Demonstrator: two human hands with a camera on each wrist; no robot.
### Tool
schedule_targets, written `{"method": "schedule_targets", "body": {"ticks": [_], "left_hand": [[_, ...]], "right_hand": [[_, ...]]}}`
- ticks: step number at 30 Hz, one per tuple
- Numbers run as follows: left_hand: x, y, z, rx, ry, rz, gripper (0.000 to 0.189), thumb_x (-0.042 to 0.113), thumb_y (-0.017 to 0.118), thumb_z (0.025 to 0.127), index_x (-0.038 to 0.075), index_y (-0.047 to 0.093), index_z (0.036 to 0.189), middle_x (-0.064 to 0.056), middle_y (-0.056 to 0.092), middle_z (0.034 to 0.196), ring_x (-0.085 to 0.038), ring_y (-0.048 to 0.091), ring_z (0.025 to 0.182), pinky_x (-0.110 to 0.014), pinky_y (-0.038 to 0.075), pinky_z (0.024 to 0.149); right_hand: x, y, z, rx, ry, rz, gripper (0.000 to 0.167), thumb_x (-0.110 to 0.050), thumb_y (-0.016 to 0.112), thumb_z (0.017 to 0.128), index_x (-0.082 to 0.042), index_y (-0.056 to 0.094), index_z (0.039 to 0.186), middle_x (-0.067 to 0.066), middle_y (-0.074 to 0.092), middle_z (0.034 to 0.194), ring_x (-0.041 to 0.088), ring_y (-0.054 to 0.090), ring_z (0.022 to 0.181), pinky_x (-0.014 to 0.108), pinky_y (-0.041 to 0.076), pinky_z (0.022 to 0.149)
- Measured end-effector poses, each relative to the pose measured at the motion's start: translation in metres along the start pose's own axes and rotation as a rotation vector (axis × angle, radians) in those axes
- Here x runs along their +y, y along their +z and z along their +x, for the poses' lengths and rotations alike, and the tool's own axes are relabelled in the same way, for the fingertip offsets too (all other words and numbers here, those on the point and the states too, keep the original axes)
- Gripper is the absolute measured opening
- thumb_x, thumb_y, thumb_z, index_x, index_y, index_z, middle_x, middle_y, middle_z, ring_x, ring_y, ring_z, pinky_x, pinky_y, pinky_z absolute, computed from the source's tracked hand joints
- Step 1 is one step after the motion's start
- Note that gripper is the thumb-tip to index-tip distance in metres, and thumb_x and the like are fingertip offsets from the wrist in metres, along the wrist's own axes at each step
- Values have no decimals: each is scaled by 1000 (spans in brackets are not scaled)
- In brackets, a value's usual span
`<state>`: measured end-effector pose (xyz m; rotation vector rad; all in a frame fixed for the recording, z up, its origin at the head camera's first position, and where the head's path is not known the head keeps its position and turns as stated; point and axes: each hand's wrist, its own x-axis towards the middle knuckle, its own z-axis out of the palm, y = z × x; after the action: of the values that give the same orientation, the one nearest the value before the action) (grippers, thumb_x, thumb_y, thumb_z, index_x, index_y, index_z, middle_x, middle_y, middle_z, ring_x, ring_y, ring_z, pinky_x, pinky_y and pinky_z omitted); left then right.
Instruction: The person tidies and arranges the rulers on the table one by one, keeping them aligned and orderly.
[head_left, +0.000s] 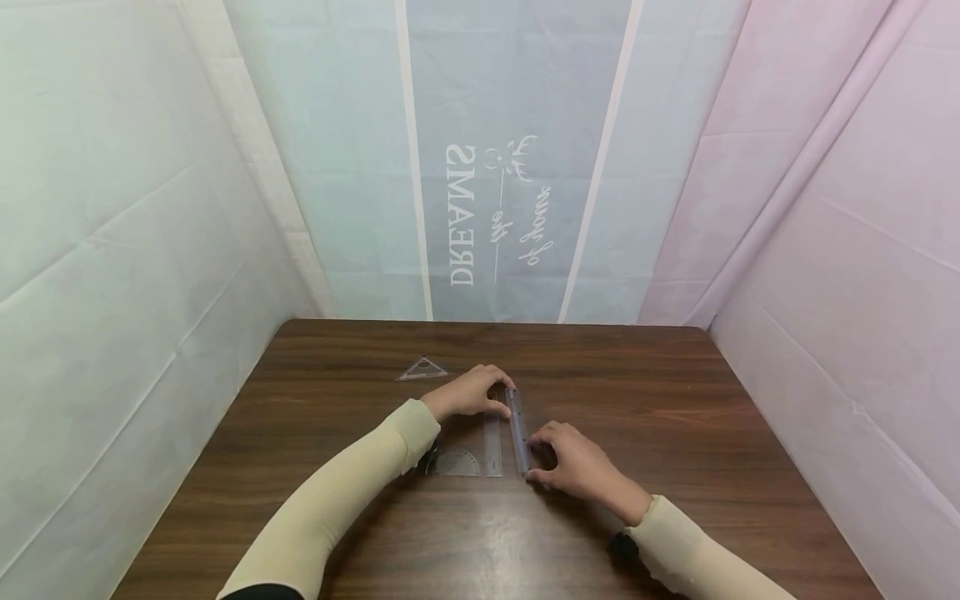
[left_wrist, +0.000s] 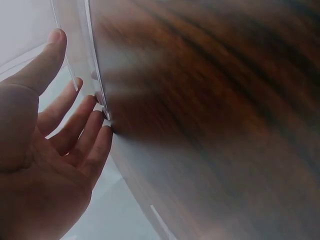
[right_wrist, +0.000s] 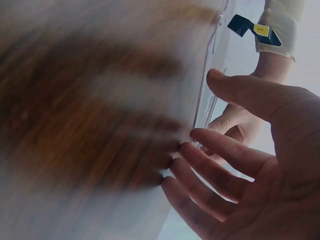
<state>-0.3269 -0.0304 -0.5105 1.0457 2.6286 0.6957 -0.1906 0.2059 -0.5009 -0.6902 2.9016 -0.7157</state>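
Note:
A bluish see-through ruler (head_left: 518, 433) lies lengthwise on the table between the two hands. My left hand (head_left: 472, 392) is at its far end, index fingertip at the tip and thumb beside its left edge. The left wrist view shows this hand's fingers (left_wrist: 75, 125) loosely bent, thumb apart. At the near end is my right hand (head_left: 577, 462), fingertips and thumb along the right edge. Loosely spread fingers (right_wrist: 220, 175) show in the right wrist view, the index tip right at the ruler's edge. Just left lies a clear ruler (head_left: 492, 446), its far part beneath the left hand.
A clear protractor (head_left: 457, 462) lies left of the rulers, near the left sleeve (head_left: 367, 483). Farther back is a small clear set square (head_left: 422, 369). Pale cloth walls surround the brown wooden table (head_left: 637, 383) at the back and sides.

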Motion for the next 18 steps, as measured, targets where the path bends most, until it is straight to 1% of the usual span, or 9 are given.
{"method": "schedule_targets", "body": {"ticks": [3,9,13,18], "left_hand": [[0,0,0,-6,2,35,52,40,82,97,11,68,138,-8,63,144,-27,55,136,-42,44,118],[-2,0,2,-2,20,113,53,43,82,95,14,69,138,-6,63,145,-25,57,135,-39,46,116],[-2,0,2,4,13,127,53,44,82,95,14,69,137,-5,63,146,-25,57,136,-40,45,117],[-1,-1,0,-10,6,129,53,43,82,95,15,69,138,-5,62,147,-25,57,134,-40,47,115]], "right_hand": [[-3,4,0,9,17,-49,45,-32,96,83,-8,78,117,0,67,112,16,61,100,44,57,85],[-9,9,1,28,15,-110,49,-35,97,80,-7,80,116,-1,64,109,14,55,94,37,52,74],[-11,9,2,42,18,-120,48,-35,97,80,-7,80,116,-1,65,106,14,55,94,37,52,73],[-15,9,2,41,26,-130,47,-33,98,80,-7,81,115,-1,65,105,16,57,94,38,54,73]]}}
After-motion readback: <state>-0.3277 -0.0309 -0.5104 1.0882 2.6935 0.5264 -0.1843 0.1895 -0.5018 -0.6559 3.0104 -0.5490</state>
